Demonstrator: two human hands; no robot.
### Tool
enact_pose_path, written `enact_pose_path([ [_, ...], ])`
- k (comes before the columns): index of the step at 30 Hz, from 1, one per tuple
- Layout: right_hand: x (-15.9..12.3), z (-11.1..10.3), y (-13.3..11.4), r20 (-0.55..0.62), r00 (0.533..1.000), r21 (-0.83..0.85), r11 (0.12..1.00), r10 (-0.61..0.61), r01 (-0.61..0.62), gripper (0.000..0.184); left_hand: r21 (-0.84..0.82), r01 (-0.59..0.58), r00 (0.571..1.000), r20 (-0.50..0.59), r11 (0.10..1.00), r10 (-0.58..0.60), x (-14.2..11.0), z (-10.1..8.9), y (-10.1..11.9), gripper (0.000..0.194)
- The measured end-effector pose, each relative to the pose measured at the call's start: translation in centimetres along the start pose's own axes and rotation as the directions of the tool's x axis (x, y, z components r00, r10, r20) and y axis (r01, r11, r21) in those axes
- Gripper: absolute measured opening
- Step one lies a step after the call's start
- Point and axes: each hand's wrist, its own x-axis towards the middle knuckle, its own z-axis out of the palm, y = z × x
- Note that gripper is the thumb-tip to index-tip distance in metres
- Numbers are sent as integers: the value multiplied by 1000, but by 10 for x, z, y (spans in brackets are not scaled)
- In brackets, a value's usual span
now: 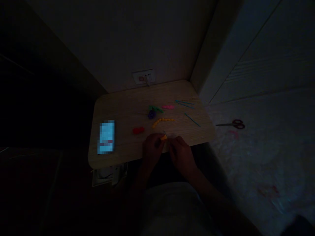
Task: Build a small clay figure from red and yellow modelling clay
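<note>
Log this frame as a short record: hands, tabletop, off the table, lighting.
Left hand: pinching a small orange piece
Right hand: fingers close to that piece; grip unclear
Tabletop: red piece, knobbly orange strand, purple piece, green piece, pink piece, thin blue-green sticks, pixelated bright rectangle
Off the table: scissors to the right; wall socket behind
Lighting: very dim

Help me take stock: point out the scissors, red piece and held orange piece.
Scissors [232, 124], head view: where blades meet handles.
Red piece [138, 130], head view: its middle.
Held orange piece [163, 137], head view: visible middle.
</note>
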Motion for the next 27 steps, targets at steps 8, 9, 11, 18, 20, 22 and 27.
enact_pose_path([
  [8, 0, 0, 2, -3, 999, 9, 999, 40, -40, 28, 25, -1, 1000, 1, 1000, 1, 1, -1, 0, 11],
  [9, 0, 1, 2, 8, 999, 8, 999, 39, -39, 28, 23, -2, 1000, 3, 1000, 2, 1, -1, 0, 11],
  [11, -1, 3, 2, 30, 999, 15, 999, 27, -28, 27, 12, -2, 1000, 2, 1000, 1, 0, -1, -1, 11],
  [18, -3, 3, 7, -15, 998, 6, 999, 54, -54, 25, 3, 24, 1000, 2, 1000, -24, 1, -1, 0, 10],
  [20, -4, 4, 4, 1, 999, -23, 998, 52, -52, 26, 5, 18, 1000, 10, 1000, -18, 1, -1, 0, 10],
  [22, -4, 6, 0, 30, 999, -43, 999, 34, -33, 26, 11, 13, 1000, 7, 1000, -14, 2, -2, 1, 10],
  [27, 0, 2, 1, 29, 999, -12, 1000, 19, -18, 23, 18, -6, 1000, 4, 1000, 6, 2, -2, 1, 10],
])
